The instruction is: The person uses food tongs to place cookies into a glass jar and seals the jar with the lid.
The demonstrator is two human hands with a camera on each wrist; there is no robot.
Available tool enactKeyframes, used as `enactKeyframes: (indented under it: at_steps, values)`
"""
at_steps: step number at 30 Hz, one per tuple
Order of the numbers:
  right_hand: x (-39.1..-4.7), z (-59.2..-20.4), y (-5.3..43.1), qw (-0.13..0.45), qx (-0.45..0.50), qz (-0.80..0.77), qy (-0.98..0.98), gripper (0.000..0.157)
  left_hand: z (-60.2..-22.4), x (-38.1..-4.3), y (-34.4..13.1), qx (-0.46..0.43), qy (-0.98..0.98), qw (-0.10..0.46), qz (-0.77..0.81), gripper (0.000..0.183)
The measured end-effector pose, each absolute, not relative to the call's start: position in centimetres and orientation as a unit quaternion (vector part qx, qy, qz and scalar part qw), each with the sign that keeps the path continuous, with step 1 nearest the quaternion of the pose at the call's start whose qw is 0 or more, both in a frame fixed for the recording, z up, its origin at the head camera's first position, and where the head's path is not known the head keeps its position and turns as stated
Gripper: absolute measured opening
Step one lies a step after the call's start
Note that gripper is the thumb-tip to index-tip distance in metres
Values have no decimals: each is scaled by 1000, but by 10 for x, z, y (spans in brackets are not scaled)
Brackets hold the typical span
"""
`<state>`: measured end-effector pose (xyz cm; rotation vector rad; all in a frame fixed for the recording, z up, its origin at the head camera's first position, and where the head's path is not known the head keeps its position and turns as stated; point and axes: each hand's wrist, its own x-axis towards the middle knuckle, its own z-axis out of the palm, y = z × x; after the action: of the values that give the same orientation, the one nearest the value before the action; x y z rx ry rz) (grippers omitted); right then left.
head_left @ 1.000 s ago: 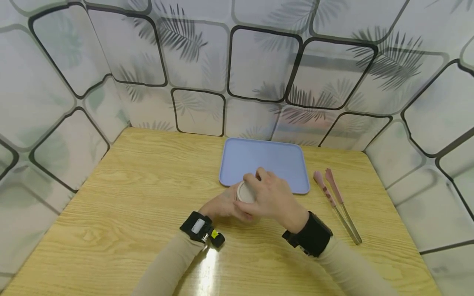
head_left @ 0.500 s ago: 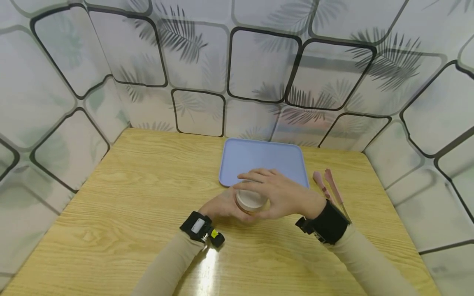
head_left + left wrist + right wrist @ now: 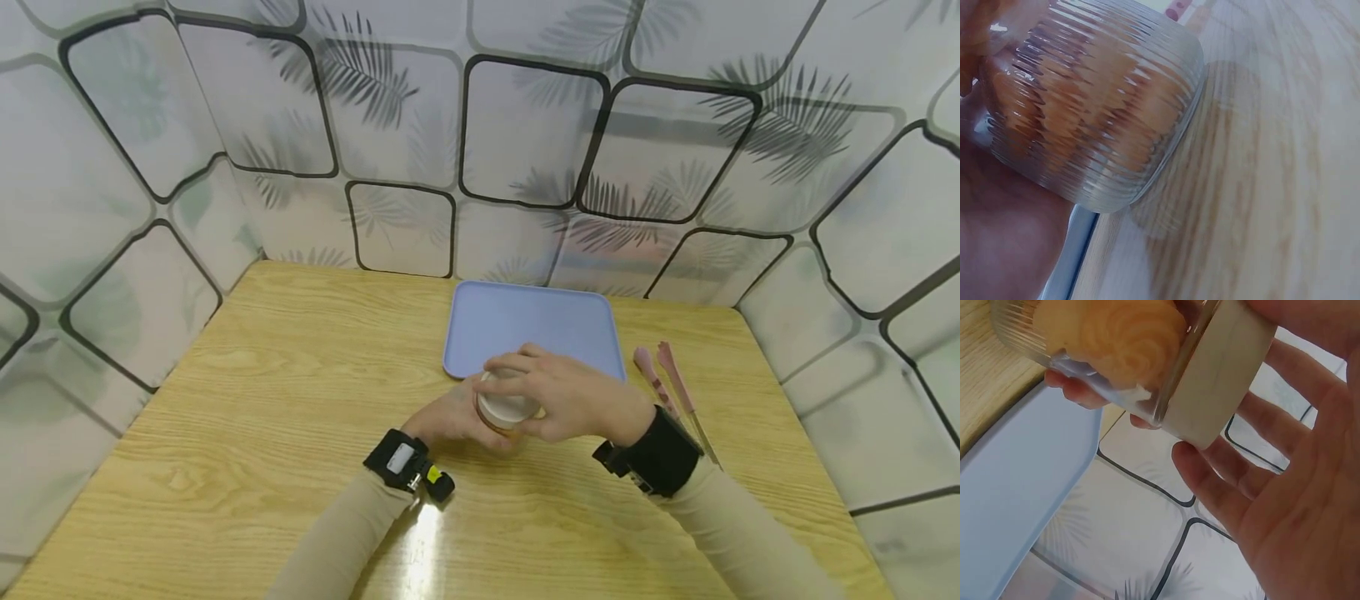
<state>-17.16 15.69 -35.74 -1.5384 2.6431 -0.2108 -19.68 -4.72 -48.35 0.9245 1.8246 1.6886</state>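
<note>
A clear ribbed jar (image 3: 1104, 112) with a white lid (image 3: 506, 410) stands on the table between my hands. Through its wall, swirled golden cookies (image 3: 1125, 337) show in the right wrist view. My left hand (image 3: 453, 417) grips the jar's side below the lid. From the right, my right hand (image 3: 573, 396) curves round the lid, fingers over its far side and thumb at the near side. The lid's side (image 3: 1219, 375) lies between that hand's thumb and fingers in the right wrist view. Part of the lid's top is hidden under the fingers.
A blue tray (image 3: 532, 321) lies just behind the jar, near the patterned back wall (image 3: 408, 229). To its right are pink-tipped metal tongs (image 3: 677, 379), partly covered by the right wrist. The wooden table (image 3: 300, 358) extends to both sides.
My right hand has turned on the lid and its wrist has moved right. Its fingers, straighter and spread half a second ago, now bend closer round the lid. My left hand stays put.
</note>
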Motion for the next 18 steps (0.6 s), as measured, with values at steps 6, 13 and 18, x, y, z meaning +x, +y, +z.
enactKeyframes:
  at_steps: [6,13,18]
  values:
    - [-168,-362,156,20,-476,-69,877,65,-483,-198,-47,340,657,244,627,95]
    - [-166,-373,158,-41,-489,-79,868,64,-485,-198,-47,341,655,247,627,99]
    - [-168,-383,156,-106,-514,-65,849,63,-487,-197,-47,336,660,238,629,99]
